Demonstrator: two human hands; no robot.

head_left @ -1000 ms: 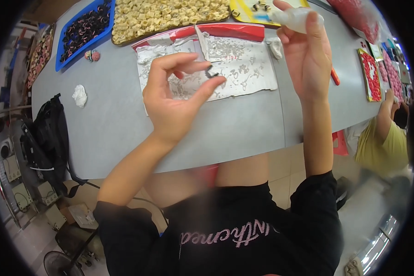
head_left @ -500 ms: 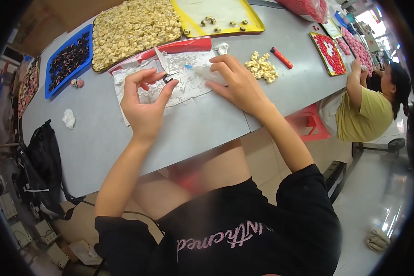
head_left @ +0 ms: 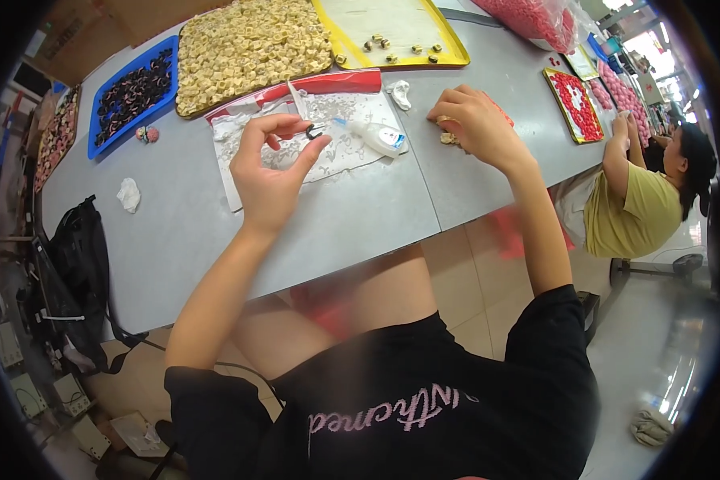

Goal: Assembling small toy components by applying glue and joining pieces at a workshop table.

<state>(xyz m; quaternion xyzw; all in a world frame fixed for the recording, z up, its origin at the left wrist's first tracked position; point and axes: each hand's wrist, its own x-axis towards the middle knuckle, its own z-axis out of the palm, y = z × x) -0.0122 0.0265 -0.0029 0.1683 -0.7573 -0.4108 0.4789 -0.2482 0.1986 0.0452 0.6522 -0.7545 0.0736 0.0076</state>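
Observation:
Between thumb and forefinger of my left hand (head_left: 272, 172) is a small black curved piece (head_left: 314, 131), held above a sheet of white paper (head_left: 336, 164) with grey marks. A clear squeeze bottle (head_left: 382, 138) with a blue tip lies on that sheet. Farther right, my right hand (head_left: 488, 132) reaches over a small heap of cream-coloured pieces (head_left: 450, 138). Its fingers are bent around some of them, and the hand covers most of the heap. A red tube (head_left: 500, 110) shows partly behind this hand.
A tray of cream pieces (head_left: 252, 48), a blue tray of black pieces (head_left: 136, 100) and a yellow-rimmed tray (head_left: 456, 52) stand at the back. Crumpled tissue (head_left: 129, 195) and a small pink ball-like item (head_left: 146, 134) lie left. A co-worker (head_left: 636, 192) sits right.
My right hand has let go of the squeeze bottle, which now lies on the paper, and has moved right to the cream pieces. My left hand still holds the black piece.

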